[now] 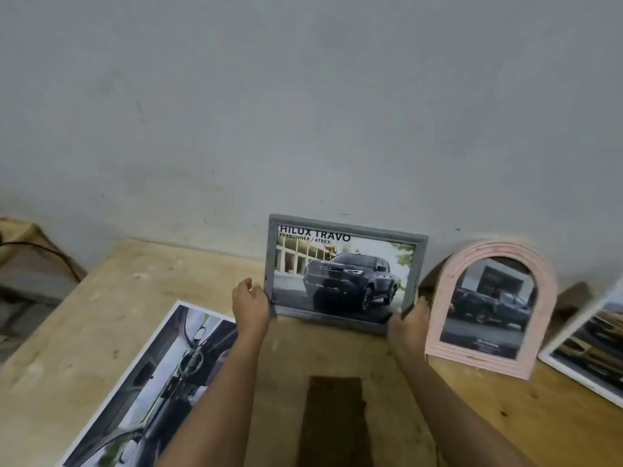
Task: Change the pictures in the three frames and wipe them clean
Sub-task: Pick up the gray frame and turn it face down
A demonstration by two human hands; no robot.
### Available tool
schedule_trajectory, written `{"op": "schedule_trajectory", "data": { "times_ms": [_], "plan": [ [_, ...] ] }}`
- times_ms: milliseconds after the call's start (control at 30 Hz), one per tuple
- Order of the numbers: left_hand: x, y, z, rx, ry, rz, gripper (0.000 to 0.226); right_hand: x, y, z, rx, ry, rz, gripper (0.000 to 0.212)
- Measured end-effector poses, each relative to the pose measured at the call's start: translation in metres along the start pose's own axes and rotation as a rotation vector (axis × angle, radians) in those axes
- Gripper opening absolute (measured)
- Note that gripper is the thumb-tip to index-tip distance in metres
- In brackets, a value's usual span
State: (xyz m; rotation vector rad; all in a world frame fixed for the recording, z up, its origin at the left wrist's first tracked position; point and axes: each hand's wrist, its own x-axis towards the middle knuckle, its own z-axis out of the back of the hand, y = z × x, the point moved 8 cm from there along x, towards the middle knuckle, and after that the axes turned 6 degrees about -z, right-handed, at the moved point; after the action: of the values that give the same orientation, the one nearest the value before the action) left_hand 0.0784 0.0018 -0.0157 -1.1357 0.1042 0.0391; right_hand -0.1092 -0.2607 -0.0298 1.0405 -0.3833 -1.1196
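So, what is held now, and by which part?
The grey frame: left grip at its lower left edge, right grip on its lower right corner.

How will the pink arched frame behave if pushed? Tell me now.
The pink arched frame stands upright on its bottom edge, so a push would probably tip it. Its moulded rim looks rigid, not floppy, and it is likely light.

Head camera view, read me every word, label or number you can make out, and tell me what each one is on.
"HILUX TRAVO": top of the truck picture in the grey frame.
"PRERUNNER / 4TREX": just below it.
Lettering on the truck's grille: too blurred.
Small print low in the pink arched frame: too blurred.
Large print lying on the left: no text visible.
Picture at the right edge: none legible.
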Motion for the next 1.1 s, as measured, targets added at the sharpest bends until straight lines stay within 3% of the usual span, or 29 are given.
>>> {"op": "schedule_trajectory", "data": {
  "times_ms": [133,400,733,867,967,1100],
  "plan": [
    [0.019,0.021,-0.017,0.014,0.025,0.020,0.034,0.013,-0.003,-0.008,0.012,-0.120,-0.064,0.058],
    [0.030,0.047,-0.031,-0.181,-0.018,0.133,0.027,0.019,-0.004,-0.005,0.009,-0.325,-0.105,0.046],
    [-0.014,0.049,0.033,-0.438,-0.158,0.257,0.025,-0.025,0.023,0.006,0.175,-0.147,0.010,0.031],
    [-0.063,0.028,0.045,-0.531,-0.218,0.215,0.027,-0.041,0.026,0.053,0.371,-0.059,0.027,0.029],
    [-0.108,0.000,0.039,-0.612,-0.248,0.151,0.014,-0.042,0.012,0.096,0.452,0.007,-0.017,0.027],
    [-0.170,-0.024,0.011,-0.586,-0.135,0.081,0.024,-0.040,-0.022,0.171,0.478,0.001,-0.102,0.046]
  ]
}}
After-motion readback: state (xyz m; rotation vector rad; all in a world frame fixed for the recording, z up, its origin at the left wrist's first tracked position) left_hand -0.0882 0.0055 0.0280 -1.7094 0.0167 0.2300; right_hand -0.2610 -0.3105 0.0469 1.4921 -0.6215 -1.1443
